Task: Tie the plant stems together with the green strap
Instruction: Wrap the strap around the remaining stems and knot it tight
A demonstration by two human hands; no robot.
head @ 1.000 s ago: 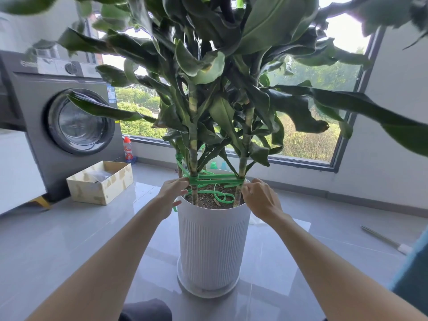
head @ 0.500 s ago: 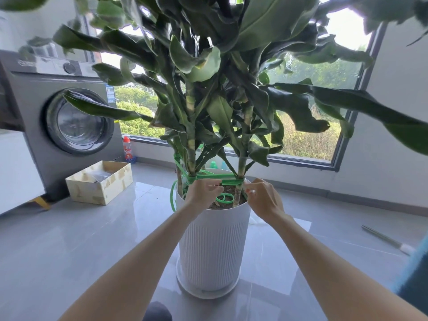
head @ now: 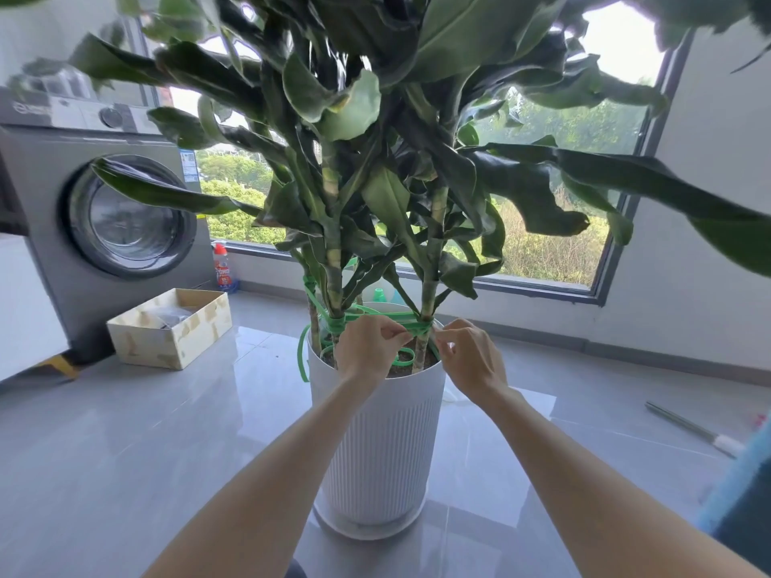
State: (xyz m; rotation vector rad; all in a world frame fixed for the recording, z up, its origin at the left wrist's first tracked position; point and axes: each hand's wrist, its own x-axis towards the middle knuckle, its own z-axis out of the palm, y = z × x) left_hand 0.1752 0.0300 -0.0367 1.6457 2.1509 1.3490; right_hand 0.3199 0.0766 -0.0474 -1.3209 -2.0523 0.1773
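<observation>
Grey floor tiles carry the white pot below the window. At its rim I see the left hand with thumb and forefinger pinching the green strap just beside the stem near the pot's right edge. The right hand pinches a strand on that stem's other side. Outward, the strap runs across to the middle stem and up a third stem at the pot's left edge. Slack loops lie on the soil and one hangs over the rim. I judge the wrapping mostly done; the closing knot and loose tail remain.
</observation>
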